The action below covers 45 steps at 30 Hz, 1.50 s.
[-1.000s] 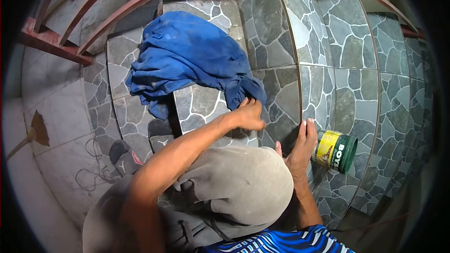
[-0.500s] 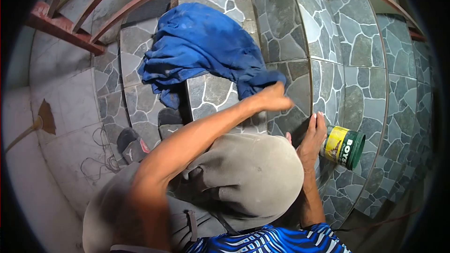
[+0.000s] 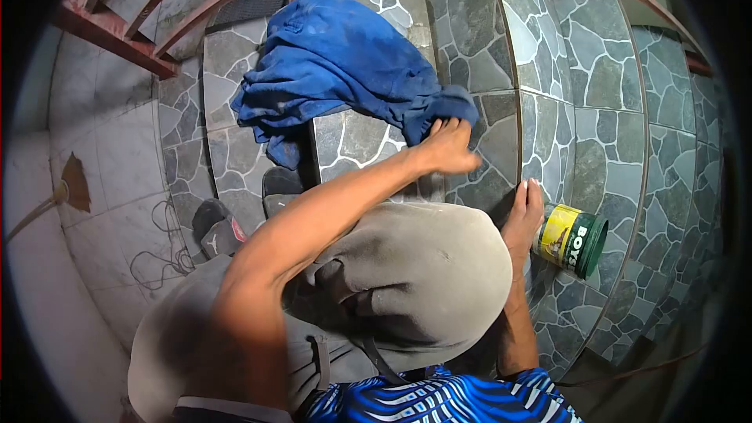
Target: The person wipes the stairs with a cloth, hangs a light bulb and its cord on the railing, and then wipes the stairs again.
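Observation:
A large, dusty blue cloth [image 3: 345,63] lies bunched over the stone-patterned tiled step. My left hand [image 3: 450,147] reaches across from the left, its fingers curled onto the cloth's near right end and pressing it against the tiles. Beyond my raised knee, my right hand [image 3: 526,219] rests at the step's edge with its visible fingers stretched out. My knee hides part of this hand. Right beside it is a green and yellow can [image 3: 570,240], its lettered side showing.
Red metal railing bars [image 3: 117,39] curve across the top. Tiled steps [image 3: 607,141] descend to the right. At left are a dark slipper [image 3: 215,227], a thin tangled wire [image 3: 160,258] and a broom [image 3: 74,184]. My grey-trousered knee [image 3: 423,274] fills the lower middle.
My left hand has moved slightly up and left, its fingers now laid over the cloth's end. The cloth's end has shifted a little. My right hand stays by the can.

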Available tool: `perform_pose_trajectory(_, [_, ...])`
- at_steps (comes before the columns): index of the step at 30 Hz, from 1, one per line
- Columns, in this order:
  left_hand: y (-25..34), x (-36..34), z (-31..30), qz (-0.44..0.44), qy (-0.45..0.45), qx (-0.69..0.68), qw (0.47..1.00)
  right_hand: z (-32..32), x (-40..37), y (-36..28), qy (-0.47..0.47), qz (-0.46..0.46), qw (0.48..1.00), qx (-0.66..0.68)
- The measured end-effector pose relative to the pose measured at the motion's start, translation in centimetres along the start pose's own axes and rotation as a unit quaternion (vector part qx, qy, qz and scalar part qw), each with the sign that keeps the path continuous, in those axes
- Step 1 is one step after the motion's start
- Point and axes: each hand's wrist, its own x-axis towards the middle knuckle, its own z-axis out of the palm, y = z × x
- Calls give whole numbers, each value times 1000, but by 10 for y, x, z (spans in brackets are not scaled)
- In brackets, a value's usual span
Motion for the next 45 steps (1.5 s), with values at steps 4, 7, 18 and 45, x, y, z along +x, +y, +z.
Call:
perform_pose_trajectory(4, [-13, -5, 2, 24, 5, 59, 998, 0, 4, -6, 7, 10, 1000, 12])
perform_pose_trajectory(7, [-9, 10, -10, 0, -6, 16, 1000, -1, -4, -2, -14, 5, 1000, 3])
perform_pose_trajectory(18, [18, -10, -20, 129, 42, 44, 990, -3, 3, -5, -8, 5, 1000, 11])
perform_pose_trajectory(45, [23, -7, -26, 2, -22, 28, 999, 2, 4, -5, -14, 12, 1000, 8])
